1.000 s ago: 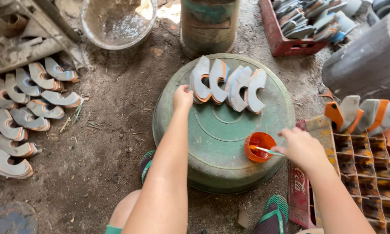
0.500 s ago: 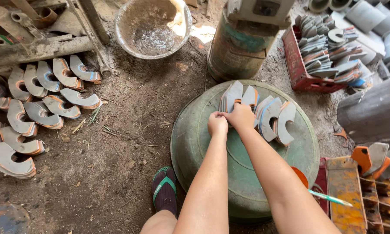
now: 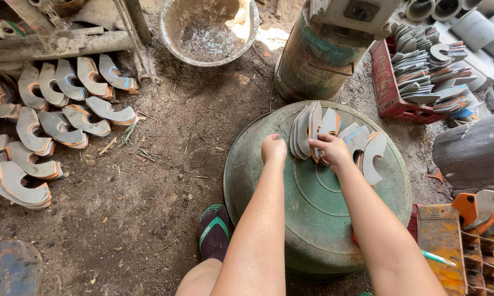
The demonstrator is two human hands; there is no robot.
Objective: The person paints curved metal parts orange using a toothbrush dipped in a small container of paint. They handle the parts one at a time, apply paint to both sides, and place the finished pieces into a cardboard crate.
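- Left hand (image 3: pixel 274 149), curled closed, steadies a stack of crescent-shaped cutouts (image 3: pixel 304 131) at the far edge of an upturned green basin (image 3: pixel 313 219).
- Right hand (image 3: pixel 331 150) pinches one cutout there.
- Finished cutouts (image 3: pixel 55 115) line the dirt at left; more fill the red crate (image 3: pixel 387 87).

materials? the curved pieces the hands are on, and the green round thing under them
Curved pieces: thin, flat, matte grey with orange edges; likely rubber or foam sheet, can't confirm. Green upturned basin: smooth moulded disc with concentric ridges, scuffed and dusty; looks like plastic, possibly painted metal. Left hand and right hand both rest on the pieces.
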